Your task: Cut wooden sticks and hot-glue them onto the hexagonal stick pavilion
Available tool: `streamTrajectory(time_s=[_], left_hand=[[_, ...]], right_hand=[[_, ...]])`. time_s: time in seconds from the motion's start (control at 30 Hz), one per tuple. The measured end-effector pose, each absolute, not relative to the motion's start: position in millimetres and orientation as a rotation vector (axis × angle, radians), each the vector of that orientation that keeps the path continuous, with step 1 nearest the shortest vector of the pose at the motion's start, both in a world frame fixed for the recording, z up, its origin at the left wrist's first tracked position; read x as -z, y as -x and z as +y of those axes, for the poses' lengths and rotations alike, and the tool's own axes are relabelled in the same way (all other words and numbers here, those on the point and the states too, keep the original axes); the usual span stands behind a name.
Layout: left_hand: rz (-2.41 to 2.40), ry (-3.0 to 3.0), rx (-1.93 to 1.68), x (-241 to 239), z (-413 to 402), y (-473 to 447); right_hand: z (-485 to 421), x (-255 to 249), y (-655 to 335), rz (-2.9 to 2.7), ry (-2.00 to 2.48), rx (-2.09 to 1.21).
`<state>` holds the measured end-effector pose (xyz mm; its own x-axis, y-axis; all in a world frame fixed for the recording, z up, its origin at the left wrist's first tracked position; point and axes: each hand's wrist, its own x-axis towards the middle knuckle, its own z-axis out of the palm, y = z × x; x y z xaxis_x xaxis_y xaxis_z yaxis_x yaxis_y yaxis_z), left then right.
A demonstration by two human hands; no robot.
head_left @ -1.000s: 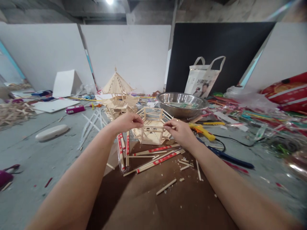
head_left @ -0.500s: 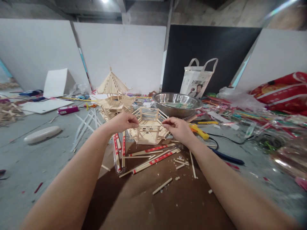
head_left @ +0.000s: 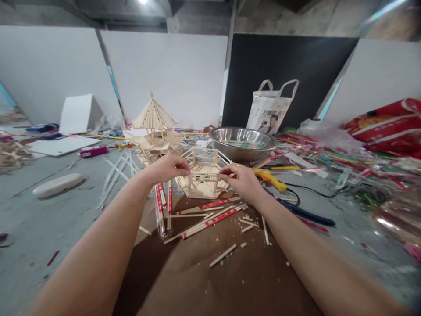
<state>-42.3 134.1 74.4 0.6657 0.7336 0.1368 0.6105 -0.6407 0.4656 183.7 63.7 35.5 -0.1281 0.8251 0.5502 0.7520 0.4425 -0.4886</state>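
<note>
A many-sided open frame of pale wooden sticks stands in front of me, with posts and rails around a stick floor. My left hand is closed in a pinch at its left front corner, by one end of the front top rail. At the other end of that rail, the thumb and fingers of my right hand are pinched together against the right front corner. The fingertips partly hide what they grip. Behind my left hand rises a stick pavilion with a pointed roof.
Red-banded packs of chopsticks and cut pieces lie on brown board. A metal bowl stands behind the frame. Right of my hand are a yellow glue gun and a dark blue-handled tool. Scraps litter the grey floor.
My right hand has moved slightly left and inward, its fingertips now at the frame's right front post. My left hand and the frame look unmoved.
</note>
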Motion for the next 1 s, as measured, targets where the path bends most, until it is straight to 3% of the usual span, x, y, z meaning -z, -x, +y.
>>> streamTrajectory(time_s=[1.0], left_hand=[[1.073,-2.484,-0.447,-74.1,135.4,43.7]], right_hand=[[64.3,-31.4,-181.1,-1.878,1.314,-0.051]])
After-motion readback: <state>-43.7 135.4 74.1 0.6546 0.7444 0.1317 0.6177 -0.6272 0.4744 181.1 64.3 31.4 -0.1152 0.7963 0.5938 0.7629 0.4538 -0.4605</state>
